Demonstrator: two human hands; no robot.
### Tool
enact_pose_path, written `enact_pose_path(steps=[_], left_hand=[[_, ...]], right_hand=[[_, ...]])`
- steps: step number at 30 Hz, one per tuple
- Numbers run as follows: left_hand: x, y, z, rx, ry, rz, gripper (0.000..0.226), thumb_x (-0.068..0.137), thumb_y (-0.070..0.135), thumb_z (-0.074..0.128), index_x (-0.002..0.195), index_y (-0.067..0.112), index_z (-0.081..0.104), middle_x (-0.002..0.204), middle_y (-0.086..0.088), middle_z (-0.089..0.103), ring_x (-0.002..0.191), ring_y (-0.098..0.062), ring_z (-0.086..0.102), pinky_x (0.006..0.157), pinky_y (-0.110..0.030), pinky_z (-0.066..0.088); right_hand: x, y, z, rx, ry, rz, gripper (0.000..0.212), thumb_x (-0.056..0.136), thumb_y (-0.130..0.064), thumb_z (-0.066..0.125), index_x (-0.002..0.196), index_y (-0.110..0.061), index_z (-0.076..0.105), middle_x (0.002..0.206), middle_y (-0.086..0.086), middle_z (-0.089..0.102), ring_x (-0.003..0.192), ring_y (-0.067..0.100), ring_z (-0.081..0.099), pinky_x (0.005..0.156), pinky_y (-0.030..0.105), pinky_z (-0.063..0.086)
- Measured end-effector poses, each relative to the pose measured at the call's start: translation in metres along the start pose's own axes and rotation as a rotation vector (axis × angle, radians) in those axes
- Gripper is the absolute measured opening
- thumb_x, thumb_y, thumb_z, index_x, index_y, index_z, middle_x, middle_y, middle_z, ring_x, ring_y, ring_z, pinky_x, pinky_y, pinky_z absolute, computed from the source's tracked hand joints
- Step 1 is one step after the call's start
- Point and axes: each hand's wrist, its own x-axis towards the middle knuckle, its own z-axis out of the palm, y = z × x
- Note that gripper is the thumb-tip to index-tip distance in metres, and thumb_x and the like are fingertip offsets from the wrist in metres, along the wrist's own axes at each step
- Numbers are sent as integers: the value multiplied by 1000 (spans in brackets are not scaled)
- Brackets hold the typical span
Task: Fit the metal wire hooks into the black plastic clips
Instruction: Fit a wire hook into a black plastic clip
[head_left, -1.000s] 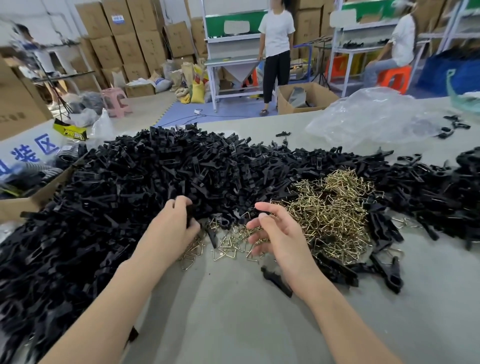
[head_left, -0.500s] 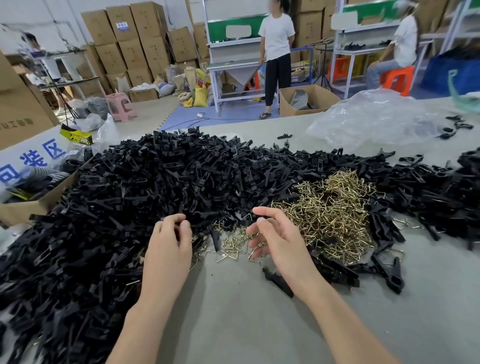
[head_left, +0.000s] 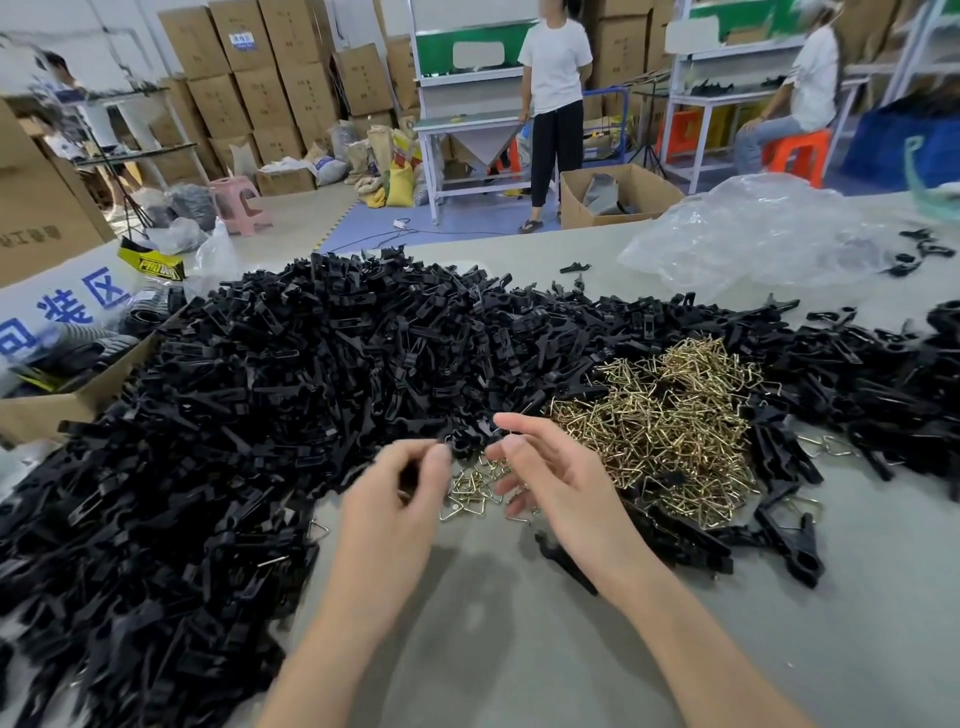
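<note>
A large heap of black plastic clips (head_left: 291, 395) covers the left and middle of the grey table (head_left: 519, 649). A mound of brass-coloured wire hooks (head_left: 660, 431) lies to its right, with a few loose hooks (head_left: 470, 491) between my hands. My left hand (head_left: 395, 499) is blurred, with curled fingers pinching a black clip (head_left: 461, 446) at its fingertips. My right hand (head_left: 556, 478) hovers beside it with loosely spread fingers. Its forefinger and thumb tips are close to that clip. I see nothing held in it.
More black clips (head_left: 779, 535) lie right of the hooks, with a single one (head_left: 566, 564) under my right wrist. A crumpled clear plastic bag (head_left: 753, 234) lies at the far right, and a cardboard box (head_left: 57, 410) stands at the table's left edge. People work at benches beyond.
My left hand has lifted out of the clip heap and moved right with a clip. My right hand has risen towards it, so the two hands now meet above the loose hooks.
</note>
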Motion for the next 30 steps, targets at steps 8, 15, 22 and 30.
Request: enact_pose_path(steps=[8,15,22,30], left_hand=[[-4,3,22,-329,-202,-119,29,105,21,47,100,34,73,75,22,66,67,4,56,67,-14,42],[-1,-3,22,-477,-93,-212,28,102,6,52,114,29,61,91,8,73,75,-6,66,71,-18,53],[1,2,22,-785,-73,-323,34,79,35,68,103,11,70,93,-14,76,72,-14,66,65,-23,55],[-1,0,22,-603,-27,-251,32,85,45,58,90,18,75,65,1,62,58,-10,53,58,-20,50]], right_hand=[[2,-2,-1,87,-52,-5,18,89,-37,68,101,-26,75,111,1,76,101,17,70,84,29,59],[6,-3,-8,236,74,40,35,81,-43,73,97,-12,63,92,7,75,79,21,67,76,35,59],[4,3,-4,221,-14,77,28,84,-35,69,110,-28,77,91,5,71,75,12,61,69,26,56],[1,3,-1,176,-141,97,31,100,-8,60,126,-24,67,102,6,74,87,11,68,82,23,57]])
